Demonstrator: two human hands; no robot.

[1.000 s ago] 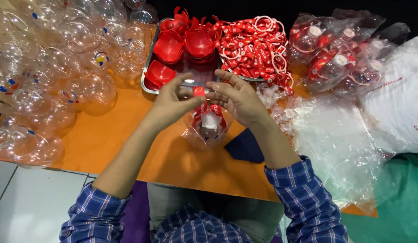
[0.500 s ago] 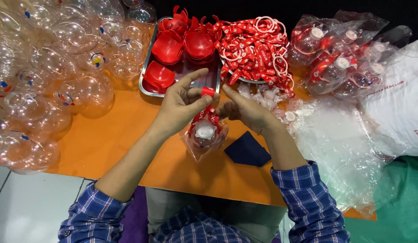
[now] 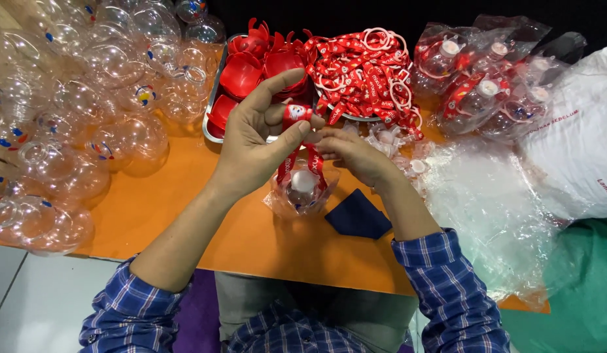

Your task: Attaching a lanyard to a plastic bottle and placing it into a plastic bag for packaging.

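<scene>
Red strap (image 3: 297, 112) pinched in left hand (image 3: 254, 140); right hand (image 3: 352, 153) grips it just below, w/ clear bottle (image 3: 302, 189) hanging under both.

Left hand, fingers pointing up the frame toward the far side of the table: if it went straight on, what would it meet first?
Probably the red plastic caps in the metal tray, just beyond the left hand. Depth is unclear; the raised hand might pass over them.

orange table top (image 3: 186, 216) under even light; pale tiled floor (image 3: 35, 301) lower left; dark wall (image 3: 395, 13) behind.
</scene>
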